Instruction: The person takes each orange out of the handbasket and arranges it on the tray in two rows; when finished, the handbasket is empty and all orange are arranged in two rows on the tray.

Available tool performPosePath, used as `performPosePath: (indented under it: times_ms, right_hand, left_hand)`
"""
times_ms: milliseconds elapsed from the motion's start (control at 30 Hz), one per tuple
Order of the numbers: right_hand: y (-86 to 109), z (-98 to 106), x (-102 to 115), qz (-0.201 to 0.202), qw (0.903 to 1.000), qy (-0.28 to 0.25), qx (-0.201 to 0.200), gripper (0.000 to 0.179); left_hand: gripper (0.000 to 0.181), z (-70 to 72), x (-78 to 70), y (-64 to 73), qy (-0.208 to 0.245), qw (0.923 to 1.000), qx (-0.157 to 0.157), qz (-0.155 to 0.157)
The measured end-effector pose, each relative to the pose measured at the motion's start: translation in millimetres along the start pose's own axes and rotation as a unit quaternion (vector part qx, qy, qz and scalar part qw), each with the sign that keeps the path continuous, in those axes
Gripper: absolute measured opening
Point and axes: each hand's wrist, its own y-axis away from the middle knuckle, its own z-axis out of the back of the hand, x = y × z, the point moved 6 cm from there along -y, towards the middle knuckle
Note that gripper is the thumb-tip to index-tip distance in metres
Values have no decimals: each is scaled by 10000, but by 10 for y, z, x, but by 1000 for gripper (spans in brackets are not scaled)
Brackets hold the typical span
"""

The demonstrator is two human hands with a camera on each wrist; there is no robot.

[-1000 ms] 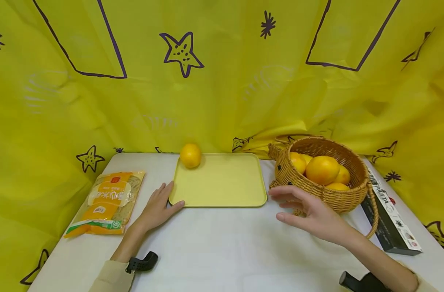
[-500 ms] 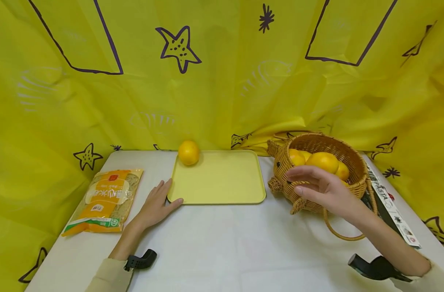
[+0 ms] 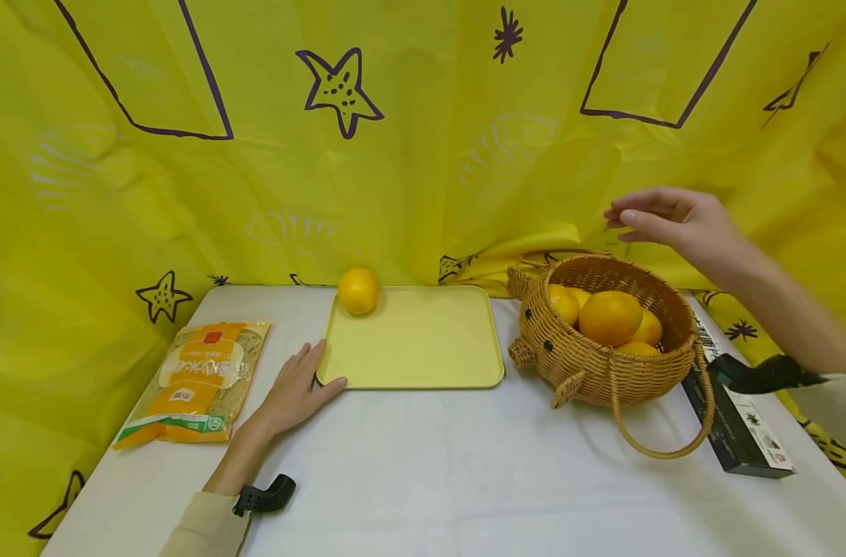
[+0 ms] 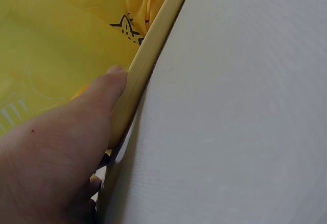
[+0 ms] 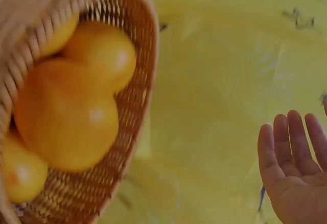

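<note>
My left hand (image 3: pixel 292 394) rests at the near left corner of a yellow tray (image 3: pixel 416 348), its thumb on the rim in the left wrist view. One orange (image 3: pixel 358 291) sits at the tray's far left corner. Over on the right, my right hand (image 3: pixel 680 224) is raised above and behind a wicker basket (image 3: pixel 625 379) with a pig's face. Nothing is in that hand, and its fingers are extended in the right wrist view. Several oranges (image 5: pixel 66 117) lie inside the basket, one larger orange on top.
A bag of noodles (image 3: pixel 200 379) with orange print lies left of my left arm. Beside the basket on the right is a black and white pasta box (image 3: pixel 743 433), partly behind the basket. A yellow curtain (image 3: pixel 423 178) hangs along the table's back edge.
My right hand has risen from in front of the basket, moving up and right to above its far side. The left hand stays at the tray corner.
</note>
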Motion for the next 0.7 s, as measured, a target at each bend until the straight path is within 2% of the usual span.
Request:
performPosePath:
  times_ms: [67,167,300,400,467,600,700]
  right_hand:
    - [-119,89,-78,-29,9998,-144,101,28]
    - [-230,140,-200,-159,9989,-49,434,31]
    - [-290,74,-393,-449,9940,157,989,37]
    - [-333,0,-501,-450,9873,105,1518,37]
    - [-359,-42,-550,-392,9781,19,2046,39]
    - [-349,-112,-691,-650,9461,-111,3172,44]
    - [-313,-132,-828,-845,9305,-262,3555,47]
  left_hand:
    - [89,17,7,5,-13,10000,-23,-5]
    - [90,19,16,11,20,10000,2,12]
    - [91,10,29,14,26,10000,54,35]
    - [90,28,38,9,-47,10000,-9,-10]
    - [90,37,41,4,-63,10000,-39,-13]
    - [90,26,36,-8,-14,10000,5,-3]
    - [89,12,21,-9,23,10000,48,6]
